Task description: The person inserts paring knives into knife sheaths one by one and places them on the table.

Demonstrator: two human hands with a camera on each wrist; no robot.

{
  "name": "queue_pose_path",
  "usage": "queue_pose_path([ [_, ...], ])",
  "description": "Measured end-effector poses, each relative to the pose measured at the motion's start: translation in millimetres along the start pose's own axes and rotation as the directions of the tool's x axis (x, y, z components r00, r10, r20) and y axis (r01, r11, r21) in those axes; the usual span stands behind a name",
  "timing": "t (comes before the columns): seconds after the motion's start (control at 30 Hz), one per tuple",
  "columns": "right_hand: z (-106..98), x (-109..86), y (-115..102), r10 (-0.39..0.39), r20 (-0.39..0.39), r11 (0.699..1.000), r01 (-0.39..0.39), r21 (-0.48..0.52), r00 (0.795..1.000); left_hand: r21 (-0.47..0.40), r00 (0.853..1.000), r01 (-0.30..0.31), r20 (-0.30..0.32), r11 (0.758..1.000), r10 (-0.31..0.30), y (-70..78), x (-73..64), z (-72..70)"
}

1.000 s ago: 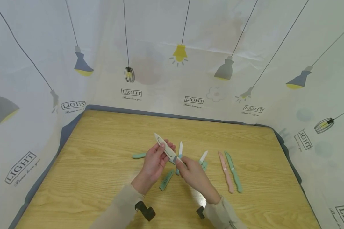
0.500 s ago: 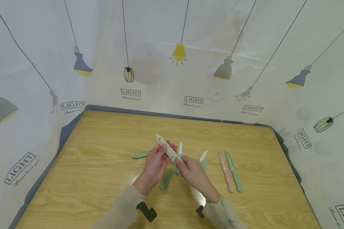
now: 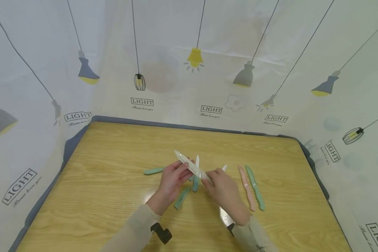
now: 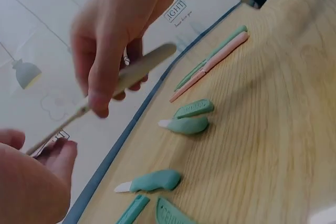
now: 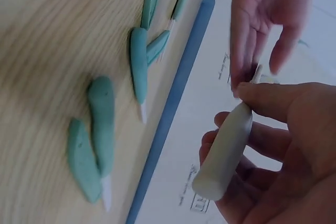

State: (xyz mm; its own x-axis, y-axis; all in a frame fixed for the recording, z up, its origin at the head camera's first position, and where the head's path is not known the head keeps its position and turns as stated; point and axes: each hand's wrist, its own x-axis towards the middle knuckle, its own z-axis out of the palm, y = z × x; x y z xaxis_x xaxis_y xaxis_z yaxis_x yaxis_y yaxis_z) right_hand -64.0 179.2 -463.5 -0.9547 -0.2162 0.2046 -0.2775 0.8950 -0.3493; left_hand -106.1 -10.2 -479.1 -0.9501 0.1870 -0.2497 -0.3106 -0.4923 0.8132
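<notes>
In the head view a white knife is held above the table, its tip up and to the left. My right hand grips its pale handle, thumb and fingers round it, as the right wrist view shows. With thumb on top and fingers beneath, my left hand pinches the long pale slotted part over the blade, which looks like a sheath. Below the hands lie a teal knife with a white blade and a green sheath. My right hand partly covers another white-bladed knife, plain in the left wrist view.
A pink knife and a green knife lie side by side at the right. Left of my left hand a green handle shows. A lamp-printed curtain encloses the wooden table at the back and sides.
The knife has come slightly right and down, with both hands still on it. My right hand has shifted right and turned. A grey band beside the handle no longer shows.
</notes>
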Motion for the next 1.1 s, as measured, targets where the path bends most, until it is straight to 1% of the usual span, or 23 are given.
queue_pose_path([
  [0.03, -2, -2.1, 5, 0.021, 0.001, 1.000, -0.021, 0.018, 1.000, 0.032, 1.000, 0.005, 0.021, 0.999, -0.006, 0.2, -0.1, -2.4],
  [0.1, -5, -7.3, 17, 0.036, -0.017, 0.998, -0.035, 0.049, 0.999, 0.096, 0.998, 0.005, 0.054, 0.995, -0.010, 1.5, 0.1, -9.4],
  [0.17, -10, -12.2, 31, 0.045, -0.032, 0.996, -0.043, 0.072, 0.998, 0.165, 0.998, -0.007, 0.063, 0.986, -0.004, 4.2, 0.2, -18.8],
  [0.27, -19, -19.8, 54, 0.085, -0.010, 0.991, -0.084, 0.100, 0.996, 0.219, 1.000, -0.018, 0.025, 0.976, 0.012, 10.4, 0.4, -34.2],
  [0.3, -23, -21.9, 62, 0.115, 0.011, 0.987, -0.116, 0.115, 0.993, 0.235, 1.000, -0.021, 0.010, 0.972, 0.019, 12.7, 0.6, -39.5],
  [0.37, -30, -26.6, 77, 0.192, 0.080, 0.968, -0.202, 0.147, 0.978, 0.246, 0.999, -0.021, -0.020, 0.969, 0.026, 18.4, 0.3, -49.4],
  [0.43, -35, -31.3, 92, 0.256, 0.116, 0.952, -0.272, 0.143, 0.960, 0.243, 0.998, -0.018, -0.046, 0.970, 0.030, 24.3, -0.2, -58.6],
  [0.53, -41, -39.1, 113, 0.319, 0.162, 0.932, -0.340, 0.127, 0.934, 0.233, 0.996, -0.011, -0.081, 0.972, 0.031, 33.2, -1.1, -70.8],
  [0.6, -44, -44.6, 126, 0.340, 0.162, 0.928, -0.358, 0.098, 0.926, 0.220, 0.994, -0.007, -0.101, 0.975, 0.030, 38.2, -1.3, -77.6],
  [0.7, -46, -51.4, 143, 0.390, 0.185, 0.910, -0.408, 0.070, 0.902, 0.207, 0.992, -0.005, -0.125, 0.978, 0.032, 43.6, -2.1, -84.7],
  [0.8, -45, -56.3, 159, 0.430, 0.196, 0.896, -0.444, 0.029, 0.881, 0.193, 0.990, -0.004, -0.137, 0.981, 0.032, 45.6, -2.9, -89.6],
  [0.97, -45, -63.7, 179, 0.475, 0.226, 0.875, -0.483, -0.026, 0.850, 0.208, 0.993, -0.008, -0.116, 0.978, 0.033, 46.6, -4.7, -95.9],
  [1.1, -46, -68.2, 185, 0.504, 0.243, 0.861, -0.505, -0.062, 0.829, 0.262, 0.995, -0.018, -0.092, 0.965, 0.043, 49.6, -6.2, -98.0],
])
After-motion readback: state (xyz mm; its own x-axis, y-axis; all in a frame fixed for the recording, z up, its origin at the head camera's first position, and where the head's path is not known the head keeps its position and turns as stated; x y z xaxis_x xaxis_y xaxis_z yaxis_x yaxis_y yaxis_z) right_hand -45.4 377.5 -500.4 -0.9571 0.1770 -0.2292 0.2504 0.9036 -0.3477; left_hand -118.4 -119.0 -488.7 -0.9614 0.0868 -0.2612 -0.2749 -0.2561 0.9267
